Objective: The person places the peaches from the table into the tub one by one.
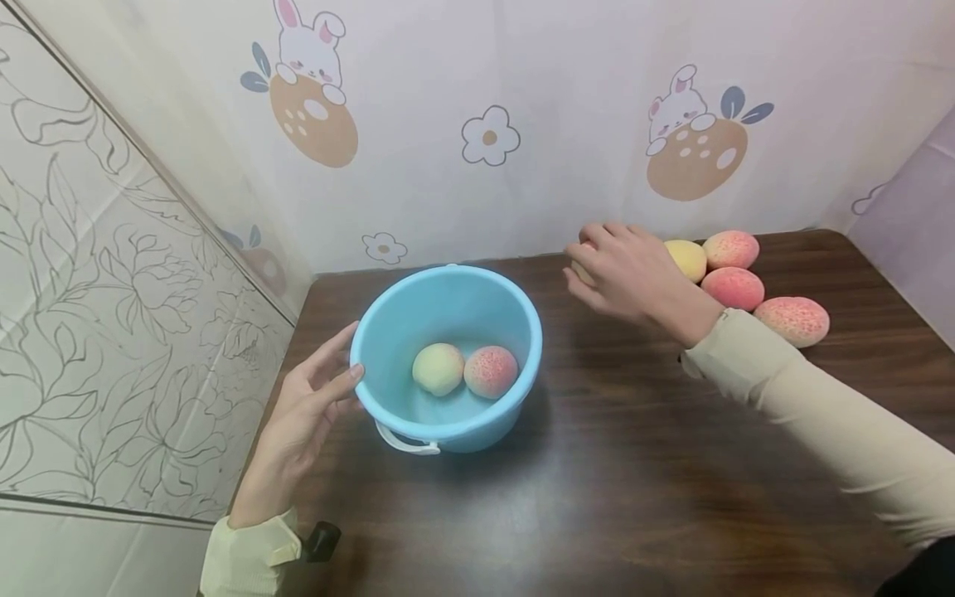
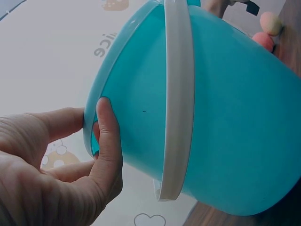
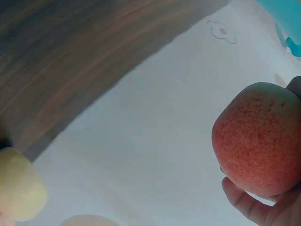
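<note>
A light blue bucket [image 1: 448, 434] stands on the table with a pale yellow peach [image 1: 438, 370] and a pink speckled peach [image 1: 490, 372] lying at its bottom. My left hand [image 1: 302, 410] pinches the bucket's left rim between thumb and fingers. In the left wrist view the white handle [image 2: 178, 103] hangs down along the bucket's outer wall. To the right of the bucket, my right hand [image 1: 634, 269] grips a red speckled peach [image 3: 258, 139] above the table's back part. Most of that peach is hidden by the hand in the head view.
Several more peaches sit at the table's back right: a yellow one [image 1: 686, 259], two pink ones and a speckled one [image 1: 792, 322] nearest the front. A patterned wall covering [image 1: 552, 166] rises behind the dark wooden table [image 1: 612, 481]. Another patterned wall [image 1: 112, 290] borders the left side.
</note>
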Demonstrator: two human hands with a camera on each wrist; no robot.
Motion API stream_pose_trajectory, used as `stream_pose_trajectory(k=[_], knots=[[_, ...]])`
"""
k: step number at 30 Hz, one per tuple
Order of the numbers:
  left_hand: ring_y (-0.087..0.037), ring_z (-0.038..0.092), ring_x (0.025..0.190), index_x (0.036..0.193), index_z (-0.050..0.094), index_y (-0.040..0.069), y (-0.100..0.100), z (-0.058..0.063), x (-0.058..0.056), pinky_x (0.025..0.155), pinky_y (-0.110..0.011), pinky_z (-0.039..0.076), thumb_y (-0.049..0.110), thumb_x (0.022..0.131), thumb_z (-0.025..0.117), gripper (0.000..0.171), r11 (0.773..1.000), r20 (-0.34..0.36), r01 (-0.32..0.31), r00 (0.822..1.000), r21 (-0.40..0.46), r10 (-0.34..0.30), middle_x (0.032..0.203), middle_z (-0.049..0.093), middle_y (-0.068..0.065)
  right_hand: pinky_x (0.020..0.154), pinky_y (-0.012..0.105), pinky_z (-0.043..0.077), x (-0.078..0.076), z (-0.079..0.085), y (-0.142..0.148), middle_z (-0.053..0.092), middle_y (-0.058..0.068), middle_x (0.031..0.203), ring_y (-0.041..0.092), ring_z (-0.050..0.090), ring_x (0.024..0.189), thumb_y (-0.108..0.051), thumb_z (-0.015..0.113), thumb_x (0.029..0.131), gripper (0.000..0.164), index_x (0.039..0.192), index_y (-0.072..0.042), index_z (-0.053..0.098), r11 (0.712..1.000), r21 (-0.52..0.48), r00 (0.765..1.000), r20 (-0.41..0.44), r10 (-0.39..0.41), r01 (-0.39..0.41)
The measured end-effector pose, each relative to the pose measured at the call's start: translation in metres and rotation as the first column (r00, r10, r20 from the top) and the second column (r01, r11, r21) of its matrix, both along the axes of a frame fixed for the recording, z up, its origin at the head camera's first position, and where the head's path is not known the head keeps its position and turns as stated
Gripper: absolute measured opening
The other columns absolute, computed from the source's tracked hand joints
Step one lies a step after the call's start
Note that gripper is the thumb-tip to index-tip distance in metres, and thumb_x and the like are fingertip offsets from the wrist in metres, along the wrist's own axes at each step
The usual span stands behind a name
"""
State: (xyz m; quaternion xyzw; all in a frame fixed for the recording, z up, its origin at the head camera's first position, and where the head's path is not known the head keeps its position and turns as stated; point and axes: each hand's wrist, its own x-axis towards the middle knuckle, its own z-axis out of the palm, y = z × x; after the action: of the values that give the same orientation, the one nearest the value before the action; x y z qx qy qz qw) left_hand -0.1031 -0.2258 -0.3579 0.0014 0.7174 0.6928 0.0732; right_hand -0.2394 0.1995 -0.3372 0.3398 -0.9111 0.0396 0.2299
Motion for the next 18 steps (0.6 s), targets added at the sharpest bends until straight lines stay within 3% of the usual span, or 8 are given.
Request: stream_pose_trajectory(k=[12,18], knots=[[-0.02,0.072,0.103,0.159,0.044,0.016,0.0,0.001,0.0,0.085,-0.033,0.067,0.011,0.102,0.065,0.06,1.0,-0.001,0.002,1.0,0.003,-0.002,0.133,0.052,-0.016,0.07,0.047,0.062,0.005,0.026,-0.026,0.07,0.016,0.104,0.034,0.065,0.087,-0.032,0.064,0.095,0.03,0.11,-0.008,0.073,0.995,-0.054,0.994,-0.077,0.076,-0.08],[-0.019,0.072,0.101,0.159,0.044,0.016,0.0,0.001,0.0,0.085,-0.035,0.067,0.01,0.102,0.065,0.06,1.0,0.004,0.002,1.0,0.004,-0.002,0.132,0.052,-0.016,0.069,0.046,0.06,0.01,0.039,-0.039,0.07,0.014,0.105,0.033,0.064,0.088,-0.033,0.062,0.096,0.031,0.113,-0.01,0.075,0.988,-0.107,0.992,-0.061,0.109,-0.115]])
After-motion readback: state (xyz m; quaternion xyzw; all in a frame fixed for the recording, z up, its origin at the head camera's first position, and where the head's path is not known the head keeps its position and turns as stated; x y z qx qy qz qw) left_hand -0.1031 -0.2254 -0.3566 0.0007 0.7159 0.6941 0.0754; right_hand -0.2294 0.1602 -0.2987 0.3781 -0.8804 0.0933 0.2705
